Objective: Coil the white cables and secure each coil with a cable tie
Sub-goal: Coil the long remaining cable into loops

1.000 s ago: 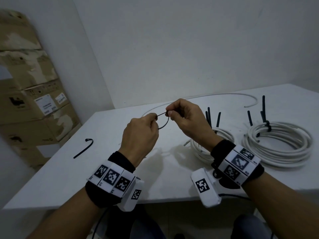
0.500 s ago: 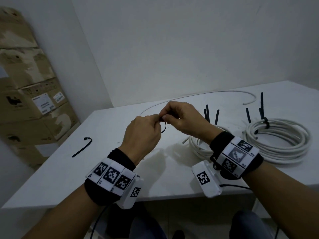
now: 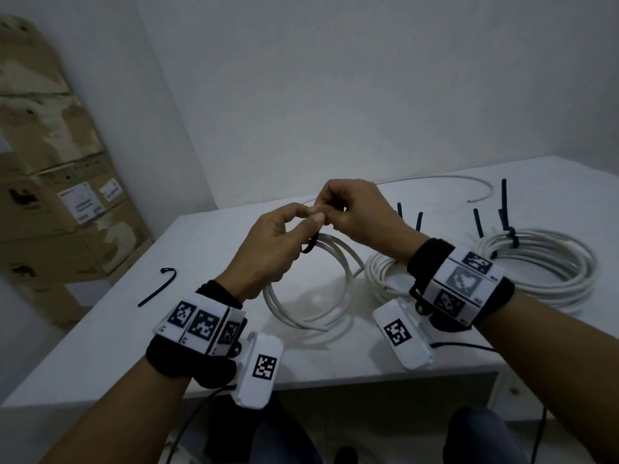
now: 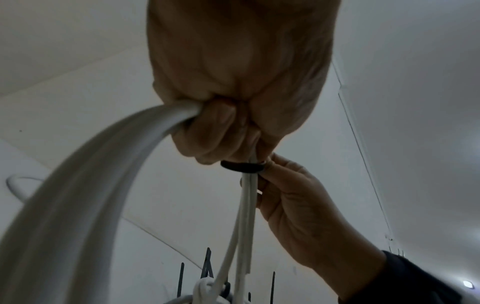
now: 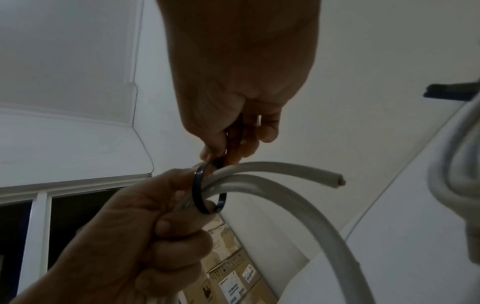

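White table (image 3: 110,329) as the landmark, set in a room corner. Beside its left edge, stacked cardboard boxes (image 3: 50,209). On its right part, a large tied coil (image 3: 542,262) of white cable with black tie tails standing up. Just left of that, a second tied coil (image 3: 385,279), partly hidden behind the right wrist. Along the table's far side, one loose white cable (image 3: 469,182) lying in a long curve. Above the table's middle, held off the surface, a small untied coil (image 3: 315,296) of white cable, its lower loops hanging close to the tabletop. Left hand (image 3: 271,249), fingers curled round the top of that coil, gripping the strands together. Right hand (image 3: 358,212), thumb and fingers pinching the tail of a black cable tie (image 5: 200,191). Tie looped loosely round the gripped strands, right beside the left fingers. Toward the table's left edge, one spare black tie (image 3: 157,286) lying flat.
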`<state>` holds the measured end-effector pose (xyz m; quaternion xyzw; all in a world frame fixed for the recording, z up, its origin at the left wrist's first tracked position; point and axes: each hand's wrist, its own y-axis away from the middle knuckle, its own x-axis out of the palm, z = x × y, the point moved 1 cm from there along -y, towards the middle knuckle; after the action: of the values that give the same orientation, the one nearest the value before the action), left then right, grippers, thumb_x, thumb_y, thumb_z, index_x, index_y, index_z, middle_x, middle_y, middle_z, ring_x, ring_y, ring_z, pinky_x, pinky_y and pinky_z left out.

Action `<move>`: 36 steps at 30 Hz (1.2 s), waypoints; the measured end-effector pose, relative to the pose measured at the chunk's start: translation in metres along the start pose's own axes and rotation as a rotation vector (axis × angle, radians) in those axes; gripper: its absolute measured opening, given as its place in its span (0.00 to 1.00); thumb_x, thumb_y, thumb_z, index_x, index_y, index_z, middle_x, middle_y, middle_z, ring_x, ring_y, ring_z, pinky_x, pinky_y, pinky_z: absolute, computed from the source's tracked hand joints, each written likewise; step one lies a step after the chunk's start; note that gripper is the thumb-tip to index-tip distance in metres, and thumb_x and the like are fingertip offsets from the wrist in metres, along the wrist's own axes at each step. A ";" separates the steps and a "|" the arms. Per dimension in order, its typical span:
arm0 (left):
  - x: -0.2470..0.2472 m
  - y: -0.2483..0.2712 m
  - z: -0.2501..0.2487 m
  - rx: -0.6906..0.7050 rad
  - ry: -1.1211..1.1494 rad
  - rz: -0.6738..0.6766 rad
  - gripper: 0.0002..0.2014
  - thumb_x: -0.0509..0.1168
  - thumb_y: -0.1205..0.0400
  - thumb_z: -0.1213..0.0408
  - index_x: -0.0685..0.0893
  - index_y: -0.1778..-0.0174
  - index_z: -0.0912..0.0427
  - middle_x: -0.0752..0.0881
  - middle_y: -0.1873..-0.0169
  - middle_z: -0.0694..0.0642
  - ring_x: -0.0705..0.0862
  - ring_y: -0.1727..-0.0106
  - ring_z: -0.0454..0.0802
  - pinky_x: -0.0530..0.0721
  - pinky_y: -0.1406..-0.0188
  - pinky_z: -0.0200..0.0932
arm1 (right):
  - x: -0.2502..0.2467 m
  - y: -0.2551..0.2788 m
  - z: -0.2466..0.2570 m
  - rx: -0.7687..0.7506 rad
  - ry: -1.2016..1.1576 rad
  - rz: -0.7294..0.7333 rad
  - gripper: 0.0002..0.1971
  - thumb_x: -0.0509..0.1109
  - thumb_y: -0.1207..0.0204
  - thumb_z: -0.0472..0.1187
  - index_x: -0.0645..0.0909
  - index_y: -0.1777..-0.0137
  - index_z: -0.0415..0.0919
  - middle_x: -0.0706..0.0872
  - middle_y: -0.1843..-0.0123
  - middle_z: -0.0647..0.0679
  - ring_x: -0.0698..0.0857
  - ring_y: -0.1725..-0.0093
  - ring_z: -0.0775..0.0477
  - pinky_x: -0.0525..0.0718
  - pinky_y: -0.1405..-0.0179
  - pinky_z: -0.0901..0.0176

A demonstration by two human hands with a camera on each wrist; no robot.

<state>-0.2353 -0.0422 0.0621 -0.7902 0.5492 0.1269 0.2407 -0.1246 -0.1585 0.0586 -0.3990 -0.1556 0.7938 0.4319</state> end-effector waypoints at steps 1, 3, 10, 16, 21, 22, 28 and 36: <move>0.000 0.000 0.000 0.008 -0.016 -0.004 0.07 0.64 0.16 0.53 0.85 0.54 0.49 0.74 0.83 0.45 0.61 0.81 0.46 0.58 0.81 0.37 | -0.001 -0.001 0.003 0.013 0.020 0.045 0.08 0.73 0.24 0.40 0.80 0.64 0.45 0.87 0.66 0.50 0.85 0.64 0.51 0.81 0.62 0.64; 0.001 0.000 0.001 -0.001 -0.034 -0.017 0.07 0.64 0.16 0.54 0.85 0.57 0.49 0.75 0.80 0.50 0.61 0.80 0.48 0.59 0.81 0.38 | -0.007 -0.005 0.007 0.030 0.052 0.055 0.09 0.73 0.24 0.42 0.80 0.65 0.46 0.85 0.70 0.51 0.83 0.70 0.55 0.81 0.66 0.65; -0.008 -0.009 -0.003 -0.091 0.074 -0.012 0.09 0.63 0.16 0.63 0.80 0.60 0.62 0.63 0.82 0.53 0.57 0.82 0.47 0.55 0.81 0.34 | -0.038 -0.023 0.017 0.113 -0.159 -0.185 0.13 0.68 0.19 0.43 0.79 0.65 0.41 0.82 0.76 0.53 0.79 0.79 0.60 0.72 0.78 0.73; -0.006 -0.013 -0.004 -0.146 0.138 -0.018 0.08 0.62 0.17 0.64 0.77 0.62 0.60 0.62 0.82 0.51 0.56 0.83 0.46 0.55 0.81 0.32 | -0.021 -0.004 0.019 0.133 -0.326 0.075 0.13 0.62 0.16 0.45 0.81 0.45 0.36 0.87 0.60 0.48 0.86 0.62 0.52 0.78 0.66 0.63; 0.004 -0.007 -0.010 -0.132 0.142 0.008 0.09 0.62 0.16 0.60 0.82 0.61 0.56 0.63 0.83 0.50 0.56 0.83 0.45 0.53 0.79 0.35 | -0.004 -0.005 0.022 0.022 -0.049 -0.047 0.08 0.69 0.22 0.39 0.82 0.63 0.42 0.84 0.70 0.58 0.83 0.70 0.62 0.76 0.70 0.74; 0.007 -0.005 -0.010 -0.140 0.148 0.014 0.11 0.61 0.16 0.61 0.82 0.65 0.53 0.62 0.83 0.50 0.56 0.83 0.45 0.53 0.79 0.35 | -0.004 -0.006 0.021 0.043 -0.022 -0.075 0.10 0.69 0.22 0.39 0.82 0.65 0.39 0.85 0.71 0.53 0.83 0.71 0.59 0.77 0.71 0.71; 0.017 0.002 -0.012 -0.228 0.145 0.040 0.14 0.59 0.16 0.64 0.71 0.69 0.54 0.62 0.81 0.50 0.55 0.82 0.45 0.53 0.81 0.33 | -0.001 -0.009 0.012 0.198 -0.081 -0.064 0.13 0.69 0.21 0.40 0.84 0.66 0.36 0.83 0.74 0.47 0.81 0.76 0.50 0.80 0.75 0.67; 0.017 -0.003 -0.015 -0.288 0.156 0.072 0.13 0.59 0.16 0.63 0.69 0.67 0.54 0.62 0.80 0.50 0.55 0.82 0.45 0.54 0.82 0.31 | -0.008 -0.008 0.006 0.250 -0.109 -0.047 0.13 0.69 0.20 0.41 0.84 0.63 0.33 0.80 0.75 0.49 0.80 0.75 0.49 0.75 0.80 0.67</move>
<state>-0.2271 -0.0621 0.0677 -0.8038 0.5702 0.1510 0.0768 -0.1217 -0.1601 0.0711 -0.2945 -0.0878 0.8172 0.4875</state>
